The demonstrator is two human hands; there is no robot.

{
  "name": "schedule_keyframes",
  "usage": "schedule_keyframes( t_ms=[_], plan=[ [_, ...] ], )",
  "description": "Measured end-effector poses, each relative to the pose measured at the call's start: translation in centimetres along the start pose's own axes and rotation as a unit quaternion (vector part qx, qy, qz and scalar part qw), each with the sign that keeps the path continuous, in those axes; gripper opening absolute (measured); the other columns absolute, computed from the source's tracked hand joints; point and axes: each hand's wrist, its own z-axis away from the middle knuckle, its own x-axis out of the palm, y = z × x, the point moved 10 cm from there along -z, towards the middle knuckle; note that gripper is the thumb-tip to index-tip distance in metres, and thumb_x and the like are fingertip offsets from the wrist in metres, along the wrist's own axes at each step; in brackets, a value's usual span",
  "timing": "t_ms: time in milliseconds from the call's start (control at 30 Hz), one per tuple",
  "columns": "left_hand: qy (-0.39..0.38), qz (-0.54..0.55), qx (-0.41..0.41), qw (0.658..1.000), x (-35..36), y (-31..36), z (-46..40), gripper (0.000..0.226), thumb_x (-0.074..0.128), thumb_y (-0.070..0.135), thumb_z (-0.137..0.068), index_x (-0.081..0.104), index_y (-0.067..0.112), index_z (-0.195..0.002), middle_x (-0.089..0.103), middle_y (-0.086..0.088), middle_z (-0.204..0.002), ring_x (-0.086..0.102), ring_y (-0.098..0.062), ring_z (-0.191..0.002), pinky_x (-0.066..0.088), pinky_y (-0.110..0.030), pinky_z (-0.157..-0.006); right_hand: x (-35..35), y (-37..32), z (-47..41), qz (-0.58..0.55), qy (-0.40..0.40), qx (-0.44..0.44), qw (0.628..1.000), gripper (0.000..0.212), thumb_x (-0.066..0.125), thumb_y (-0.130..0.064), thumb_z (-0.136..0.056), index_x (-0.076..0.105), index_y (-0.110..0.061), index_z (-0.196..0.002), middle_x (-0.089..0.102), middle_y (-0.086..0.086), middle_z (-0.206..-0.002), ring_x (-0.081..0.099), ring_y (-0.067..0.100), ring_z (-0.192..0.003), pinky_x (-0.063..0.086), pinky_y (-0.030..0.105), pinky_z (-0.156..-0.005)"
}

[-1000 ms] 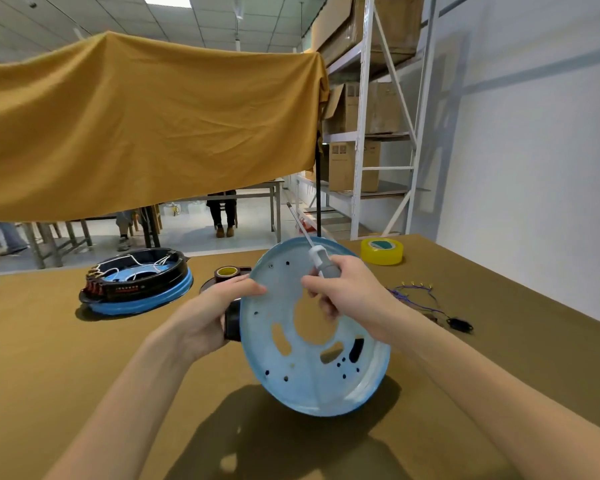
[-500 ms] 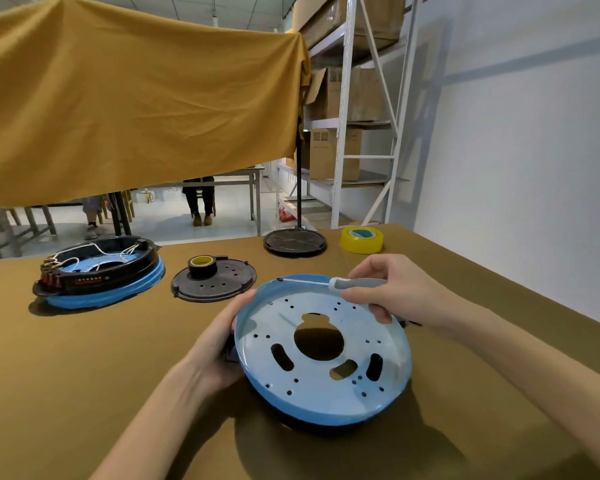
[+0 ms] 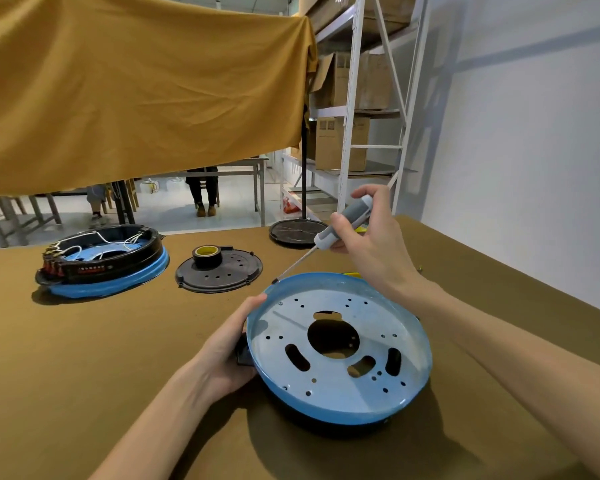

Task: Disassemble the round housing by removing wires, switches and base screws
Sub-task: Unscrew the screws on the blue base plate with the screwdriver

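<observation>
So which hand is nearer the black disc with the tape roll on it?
Left. The left hand grips the blue housing's near-left rim, just this side of the black disc. The right hand holds the screwdriver farther right.

housing (image 3: 340, 372): light blue, pale inside
screwdriver (image 3: 343, 223): grey and white
cloth (image 3: 136, 84): mustard yellow
table (image 3: 84, 358): brown
plate (image 3: 222, 275): black

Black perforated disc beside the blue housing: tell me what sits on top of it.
A roll of tape, yellow inside, stands on the black perforated disc near its far edge. What lies beneath the disc is hidden.
</observation>
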Motion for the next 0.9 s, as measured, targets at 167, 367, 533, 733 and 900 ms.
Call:
schedule_keyframes(
  t_ms=[167, 367, 533, 733, 900],
  plan=[
    [-0.004, 0.0, -0.006, 1.0, -0.1, -0.2, -0.3, 0.062, 0.078, 0.05, -0.079, 0.071, 0.011, -0.127, 0.072, -0.018, -0.123, 0.072, -0.032, -0.097, 0.058, -0.045, -0.09, 1.5, 0.9, -0.4, 0.048, -0.036, -0.007, 0.998, 0.034, 0.062, -0.023, -0.101, 0.035, -0.026, -0.121, 0.056, -0.002, -0.095, 0.072, 0.023, -0.087, 0.064, 0.042, -0.071],
    [-0.002, 0.003, -0.013, 1.0, -0.2, -0.3, -0.5, 0.065, 0.079, 0.05, -0.077, 0.069, 0.011, -0.128, 0.073, -0.017, -0.123, 0.071, -0.032, -0.1, 0.057, -0.045, -0.091, 1.9, 1.0, -0.5, 0.064, -0.047, -0.012, 0.997, 0.033, 0.062, -0.022, -0.101, 0.035, -0.024, -0.121, 0.055, -0.004, -0.089, 0.072, 0.024, -0.084, 0.063, 0.044, -0.071],
    [0.0, 0.0, -0.011, 1.0, -0.1, -0.3, -0.4, 0.068, 0.078, 0.051, -0.075, 0.068, 0.011, -0.129, 0.072, -0.018, -0.124, 0.07, -0.033, -0.103, 0.054, -0.047, -0.097, 2.0, 0.6, -0.6, 0.072, -0.052, -0.022, 0.996, 0.033, 0.062, -0.022, -0.101, 0.035, -0.025, -0.121, 0.054, -0.006, -0.088, 0.072, 0.019, -0.082, 0.063, 0.041, -0.07],
    [0.011, -0.012, -0.013, 1.0, -0.3, -0.3, -0.5, 0.072, 0.079, 0.053, -0.072, 0.067, 0.011, -0.129, 0.073, -0.019, -0.122, 0.07, -0.036, -0.112, 0.055, -0.048, -0.098, 2.4, 0.2, -0.7, 0.075, -0.062, -0.037, 0.995, 0.034, 0.063, -0.023, -0.101, 0.035, -0.026, -0.12, 0.053, -0.01, -0.086, 0.072, 0.016, -0.079, 0.063, 0.036, -0.068],
    [0.011, -0.018, -0.011, 1.0, -0.2, -0.3, -0.4, 0.071, 0.079, 0.053, -0.072, 0.068, 0.011, -0.129, 0.073, -0.018, -0.121, 0.07, -0.034, -0.106, 0.054, -0.048, -0.099, 3.2, -0.6, -1.2, 0.11, -0.082, -0.069, 0.988, 0.034, 0.064, -0.025, -0.1, 0.035, -0.025, -0.118, 0.057, -0.008, -0.083, 0.067, 0.002, -0.066, 0.058, 0.022, -0.058]
  ],
)
